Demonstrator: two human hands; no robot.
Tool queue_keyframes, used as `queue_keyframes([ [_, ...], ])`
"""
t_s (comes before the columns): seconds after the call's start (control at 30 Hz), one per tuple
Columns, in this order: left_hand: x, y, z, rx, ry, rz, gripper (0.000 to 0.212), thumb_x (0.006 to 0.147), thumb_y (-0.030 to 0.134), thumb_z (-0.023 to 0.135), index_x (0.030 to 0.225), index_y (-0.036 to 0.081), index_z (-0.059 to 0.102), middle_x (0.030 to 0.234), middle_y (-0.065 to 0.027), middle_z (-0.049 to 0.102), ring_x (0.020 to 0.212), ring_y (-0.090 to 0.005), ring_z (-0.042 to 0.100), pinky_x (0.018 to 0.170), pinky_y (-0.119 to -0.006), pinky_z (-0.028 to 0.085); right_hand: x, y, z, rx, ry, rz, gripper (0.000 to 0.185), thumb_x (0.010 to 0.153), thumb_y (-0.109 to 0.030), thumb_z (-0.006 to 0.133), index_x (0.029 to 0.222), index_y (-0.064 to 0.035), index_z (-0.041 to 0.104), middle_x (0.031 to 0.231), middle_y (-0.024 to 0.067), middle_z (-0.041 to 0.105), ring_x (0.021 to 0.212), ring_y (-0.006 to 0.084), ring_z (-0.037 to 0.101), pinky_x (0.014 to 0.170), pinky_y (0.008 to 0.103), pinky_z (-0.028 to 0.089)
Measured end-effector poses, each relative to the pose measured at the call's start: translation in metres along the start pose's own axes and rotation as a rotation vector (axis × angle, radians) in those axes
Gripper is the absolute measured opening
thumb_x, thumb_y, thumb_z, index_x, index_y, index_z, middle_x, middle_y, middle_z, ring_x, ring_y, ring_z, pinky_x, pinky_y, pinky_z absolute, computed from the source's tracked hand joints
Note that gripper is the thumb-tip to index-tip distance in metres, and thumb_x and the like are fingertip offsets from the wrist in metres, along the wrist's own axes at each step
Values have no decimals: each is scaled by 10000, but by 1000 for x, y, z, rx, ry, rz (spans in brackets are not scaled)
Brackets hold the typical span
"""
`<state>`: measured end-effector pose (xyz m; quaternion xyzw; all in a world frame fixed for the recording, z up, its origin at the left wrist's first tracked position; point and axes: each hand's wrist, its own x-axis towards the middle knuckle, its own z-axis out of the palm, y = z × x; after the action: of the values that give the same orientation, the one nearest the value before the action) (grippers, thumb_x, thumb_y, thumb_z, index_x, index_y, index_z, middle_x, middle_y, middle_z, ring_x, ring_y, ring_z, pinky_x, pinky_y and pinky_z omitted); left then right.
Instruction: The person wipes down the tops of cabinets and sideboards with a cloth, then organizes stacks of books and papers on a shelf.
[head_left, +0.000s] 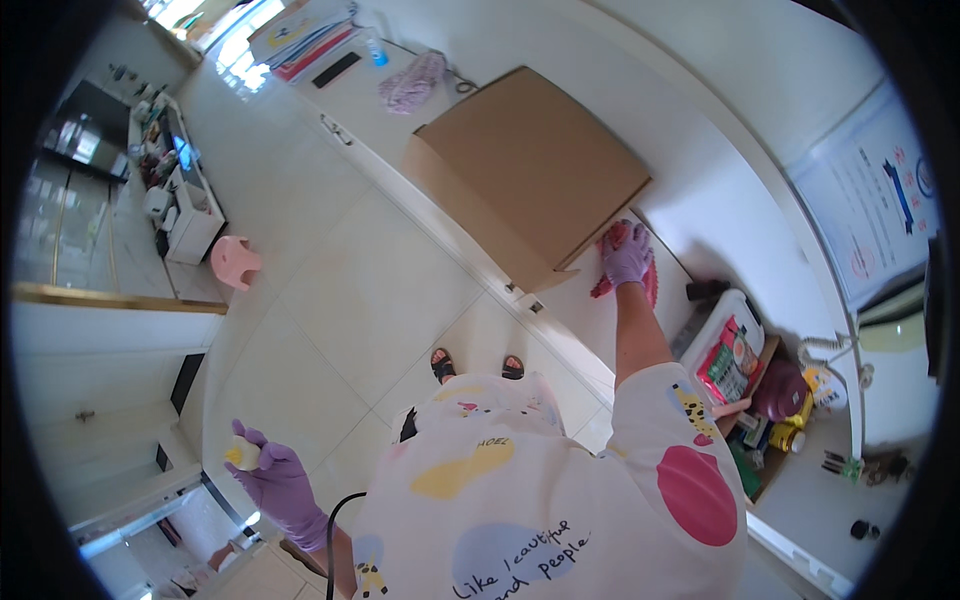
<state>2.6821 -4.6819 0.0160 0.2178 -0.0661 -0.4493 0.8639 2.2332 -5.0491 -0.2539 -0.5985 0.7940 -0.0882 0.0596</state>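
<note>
My right hand (628, 255), in a purple glove, presses a red textured cloth (651, 285) onto the white cabinet top (592, 315). Just beside that hand is the edge of a brown cardboard box (536, 157), which stands on the same surface. Away to the lower left, my left hand (277, 480), also gloved in purple, is raised over the floor. Between its fingers is a small rounded white object with a yellow end (243, 454); its exact kind is unclear.
A patterned cloth (412, 81), a blue-and-clear bottle (376, 49), a dark phone-like slab (337, 70) and stacked papers (311, 41) lie past the box. A white lidded container (712, 322) and a carton of goods (766, 480) stand right. A pink stool (235, 262) is across the tiled floor.
</note>
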Motion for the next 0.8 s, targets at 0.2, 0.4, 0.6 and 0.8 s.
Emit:
queue_keyframes([
  [0.2,-8,5,-9,-2,0,-4,519,952,296,470,1368,31,311,1189,-136,521,769,-104,455,821,-249,413,25,-12,-5,-10,-18,110,686,764,-453,574,1344,-164,350,1397,120,310,1343,324,196,1048,495,198],
  [0.4,5,-9,0,-10,51,-23,517,951,292,471,1370,33,311,1175,-126,525,764,-105,455,805,-244,417,-37,-20,-5,43,32,-89,700,712,-406,628,1312,-133,392,1329,150,366,1283,321,295,1009,524,259],
  [0.6,23,-22,-10,4,-51,-111,532,938,276,495,1372,33,307,1179,-127,520,832,-114,486,795,-244,420,-136,-46,-1,203,159,-321,596,745,-325,593,1259,-70,430,1282,196,384,1240,383,321,1003,577,233],
  [0.8,38,-27,-3,27,-90,-141,561,913,212,535,1376,11,288,1191,-133,516,926,-137,514,783,-253,418,-129,-37,-12,198,70,-397,611,752,-339,613,1274,-83,423,1357,171,366,1287,349,298,1064,511,215],
])
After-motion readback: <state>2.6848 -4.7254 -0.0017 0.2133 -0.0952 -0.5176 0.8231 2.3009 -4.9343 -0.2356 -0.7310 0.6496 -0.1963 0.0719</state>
